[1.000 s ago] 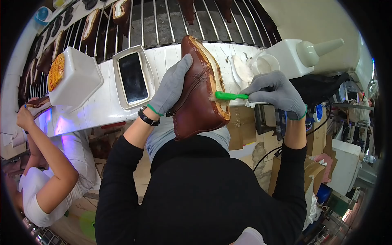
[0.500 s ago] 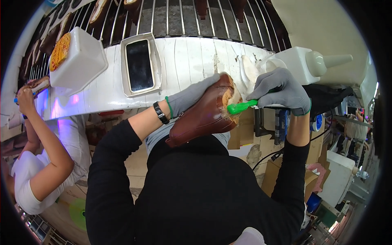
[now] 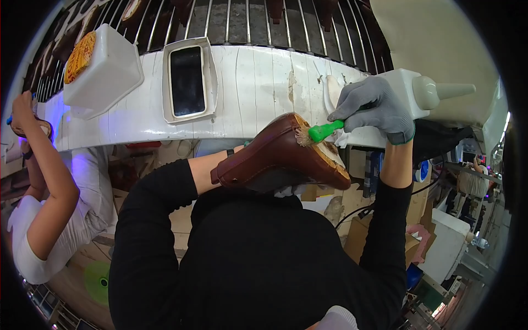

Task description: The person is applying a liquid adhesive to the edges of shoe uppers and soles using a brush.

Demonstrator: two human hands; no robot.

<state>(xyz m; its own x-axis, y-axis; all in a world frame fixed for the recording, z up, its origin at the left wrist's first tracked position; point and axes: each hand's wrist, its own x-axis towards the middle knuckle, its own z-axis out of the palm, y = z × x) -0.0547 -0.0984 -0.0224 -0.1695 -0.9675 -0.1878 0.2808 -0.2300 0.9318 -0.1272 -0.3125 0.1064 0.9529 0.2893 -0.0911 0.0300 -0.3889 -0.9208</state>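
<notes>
A reddish-brown leather boot (image 3: pixel 269 154) is held tilted in front of my body, its pale, unfinished underside turned to the right. My left hand (image 3: pixel 290 191), in a grey glove, supports it from beneath; most of that hand is hidden behind the boot, with only some fingertips showing below it. Closed around a green-handled brush (image 3: pixel 325 131) is my gloved right hand (image 3: pixel 375 105). The brush's splayed tan bristles rest against the rim of the boot's underside, near its upper end.
A white bench (image 3: pixel 250 91) spans ahead, with a phone-like black slab (image 3: pixel 187 81) in a shallow white tray. A white box-shaped container (image 3: pixel 107 71) stands left, and a white nozzle bottle (image 3: pixel 410 91) lies right. Beyond runs a metal roller rack (image 3: pixel 247 25). A co-worker (image 3: pixel 44 220) works at left.
The boot has turned, its lower end swinging right, and my left hand has gone from its upper side to underneath. The brush has moved slightly up along the underside's rim.
</notes>
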